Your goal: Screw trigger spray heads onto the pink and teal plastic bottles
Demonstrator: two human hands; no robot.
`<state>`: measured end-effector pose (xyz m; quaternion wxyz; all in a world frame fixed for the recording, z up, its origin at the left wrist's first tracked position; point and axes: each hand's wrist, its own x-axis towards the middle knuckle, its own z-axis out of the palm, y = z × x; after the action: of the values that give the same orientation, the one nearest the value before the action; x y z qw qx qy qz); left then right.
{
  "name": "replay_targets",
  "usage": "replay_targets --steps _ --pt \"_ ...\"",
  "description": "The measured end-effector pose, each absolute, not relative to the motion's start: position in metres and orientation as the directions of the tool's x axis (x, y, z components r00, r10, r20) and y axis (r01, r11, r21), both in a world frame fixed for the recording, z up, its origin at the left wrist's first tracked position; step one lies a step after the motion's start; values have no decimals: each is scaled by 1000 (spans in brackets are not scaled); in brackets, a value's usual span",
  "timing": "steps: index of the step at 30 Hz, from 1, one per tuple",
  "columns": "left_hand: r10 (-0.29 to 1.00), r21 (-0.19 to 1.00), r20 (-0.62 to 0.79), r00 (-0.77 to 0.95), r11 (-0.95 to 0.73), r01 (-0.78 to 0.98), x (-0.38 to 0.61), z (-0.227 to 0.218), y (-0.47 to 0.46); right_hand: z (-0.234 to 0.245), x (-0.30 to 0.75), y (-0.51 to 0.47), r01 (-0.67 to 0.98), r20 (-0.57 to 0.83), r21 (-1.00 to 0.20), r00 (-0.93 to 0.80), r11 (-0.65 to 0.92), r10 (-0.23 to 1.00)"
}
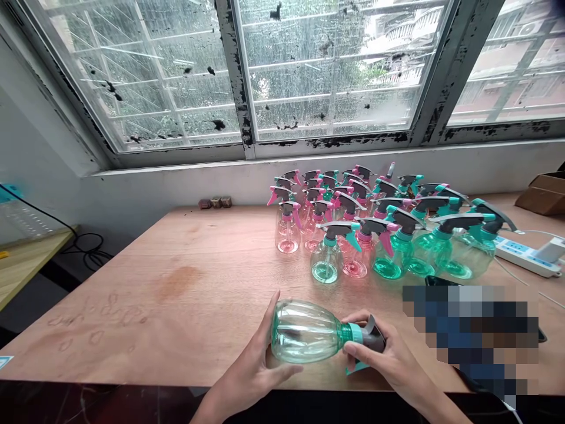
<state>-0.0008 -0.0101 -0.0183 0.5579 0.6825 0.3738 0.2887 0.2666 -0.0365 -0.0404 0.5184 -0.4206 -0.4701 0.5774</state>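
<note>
A clear green spray bottle point(306, 331) lies sideways in the air above the near edge of the wooden table, held between my two hands. My left hand point(258, 359) cups its base, thumb below and fingers behind. Around the teal collar and dark grey spray head, my right hand point(382, 350) is closed; part of the teal trigger point(356, 368) shows beneath it. Beyond them stands a group of upright spray bottles, among them a green one point(326, 262) at the front and a pink one point(288, 232) at the left.
A white power strip point(527, 256) with a plug and cable lies at the right. A brown cardboard box point(542, 194) stands behind it. Small blocks point(215, 202) sit by the wall. A blurred-out patch covers something at the right, with a dark device edge showing. Windows rise behind the table point(176, 330).
</note>
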Motion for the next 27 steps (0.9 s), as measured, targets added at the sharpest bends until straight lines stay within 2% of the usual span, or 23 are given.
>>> replay_targets --steps 5,14,22,27 --pt "832 994 -50 552 -13 109 -4 -22 -11 -42 266 -37 -186 2 -982 -109 -18 994" --pt "850 972 17 526 -136 189 -3 -21 -10 -40 268 -35 -199 1 -980 -103 -19 995" --pt "840 994 -22 542 -37 98 -1 -20 -8 -42 266 -36 -179 4 -984 -86 -11 996" --pt "838 985 -22 546 -76 157 -1 -18 -10 -38 267 -36 -168 3 -986 -106 -15 994"
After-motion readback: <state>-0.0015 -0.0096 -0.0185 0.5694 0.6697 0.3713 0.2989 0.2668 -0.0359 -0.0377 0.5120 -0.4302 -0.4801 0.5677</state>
